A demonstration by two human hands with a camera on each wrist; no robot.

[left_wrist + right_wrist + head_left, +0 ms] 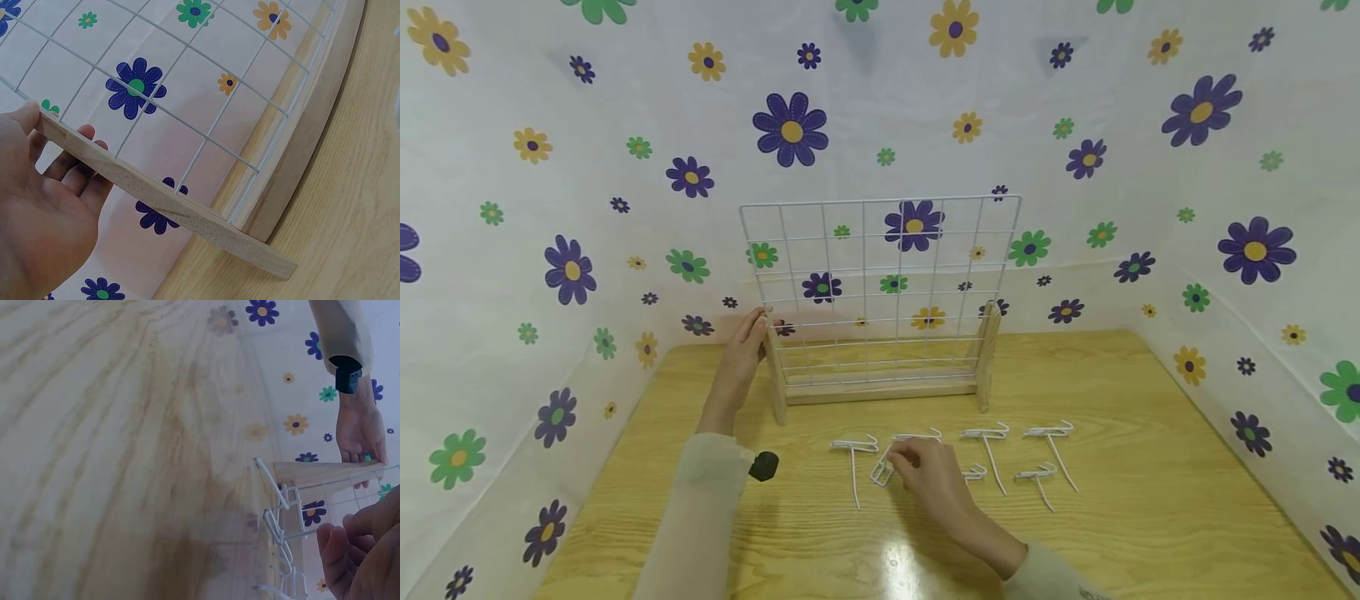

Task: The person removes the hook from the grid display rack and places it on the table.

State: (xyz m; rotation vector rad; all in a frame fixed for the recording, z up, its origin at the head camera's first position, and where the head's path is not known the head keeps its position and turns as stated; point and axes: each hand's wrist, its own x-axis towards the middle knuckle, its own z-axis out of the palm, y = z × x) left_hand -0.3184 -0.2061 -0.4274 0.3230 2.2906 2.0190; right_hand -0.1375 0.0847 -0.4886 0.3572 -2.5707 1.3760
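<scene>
A white wire grid panel stands upright in a wooden base with two side posts. My left hand grips the top of the left wooden post. In the left wrist view, that hand's thumb and fingers lie on either side of the post. My right hand, low in front of the rack, pinches a white wire hook that is tilted, its rectangular wire end showing. In the right wrist view, part of a white hook reaches the right hand's curled fingers.
Several white wire hooks lie about the right hand, among them a long one at left, another at right and a shorter one. A wooden table lies below. Flower-patterned sheeting surrounds it at the back and sides.
</scene>
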